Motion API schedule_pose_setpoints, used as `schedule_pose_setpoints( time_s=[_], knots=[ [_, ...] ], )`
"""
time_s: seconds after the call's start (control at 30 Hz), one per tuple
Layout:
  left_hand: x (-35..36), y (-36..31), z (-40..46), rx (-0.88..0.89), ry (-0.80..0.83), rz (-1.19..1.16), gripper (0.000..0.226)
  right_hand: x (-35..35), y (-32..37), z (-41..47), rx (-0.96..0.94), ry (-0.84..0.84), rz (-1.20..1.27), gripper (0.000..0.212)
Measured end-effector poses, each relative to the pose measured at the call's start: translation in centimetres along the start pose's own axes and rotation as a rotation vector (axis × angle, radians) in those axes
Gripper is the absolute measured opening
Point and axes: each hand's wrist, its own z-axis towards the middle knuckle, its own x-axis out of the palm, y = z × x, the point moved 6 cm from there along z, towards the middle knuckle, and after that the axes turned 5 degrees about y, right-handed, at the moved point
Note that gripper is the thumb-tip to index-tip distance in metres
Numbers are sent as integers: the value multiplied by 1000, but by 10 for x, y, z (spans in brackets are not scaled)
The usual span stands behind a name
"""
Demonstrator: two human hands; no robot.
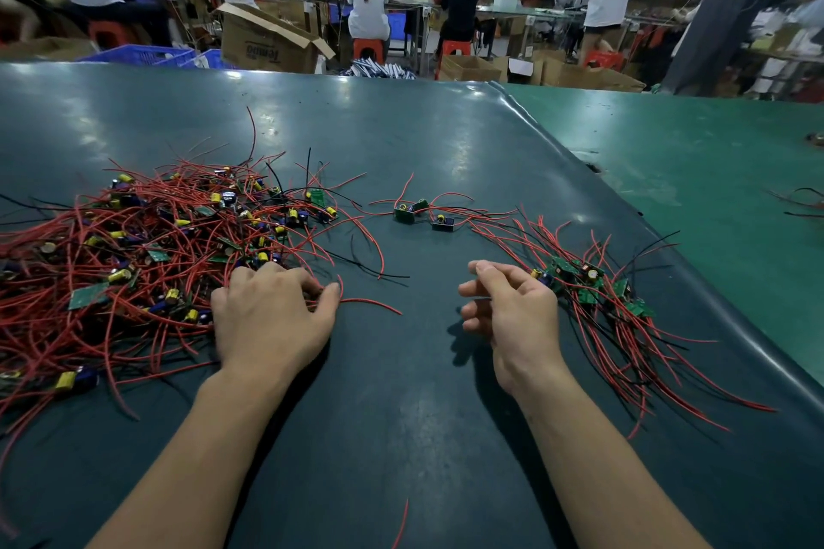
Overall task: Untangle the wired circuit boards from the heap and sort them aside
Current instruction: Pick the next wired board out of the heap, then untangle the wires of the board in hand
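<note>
A big heap (147, 245) of small green circuit boards with red and black wires covers the left of the dark mat. My left hand (272, 316) lies on the heap's right edge, its fingers curled over red wires. A sorted bundle (593, 285) of boards with wires trailing toward me lies on the right. My right hand (508, 312) hovers just left of that bundle, fingers loosely curled and holding nothing. Two or three loose boards (423, 214) sit in the middle, farther back.
The dark mat (401, 415) ends at a curled edge on the right, over a green table (691, 156). One stray red wire (401, 522) lies near me. Beyond the table are cardboard boxes (267, 40), blue crates and seated workers.
</note>
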Motion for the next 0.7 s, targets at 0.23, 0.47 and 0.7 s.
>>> schedule_pose_setpoints(
  time_s=[0.23, 0.47, 0.7],
  knots=[
    [-9, -4, -4, 109, -69, -133, 12, 2, 1, 0, 0, 45, -32, 10],
    [-50, -34, -42, 601, -674, -596, 13, 36, -9, -17, -63, 455, -238, 13],
    [-27, -86, -65, 1038, -385, -699, 12, 43, 1, -22, -380, 524, -419, 32]
  ],
)
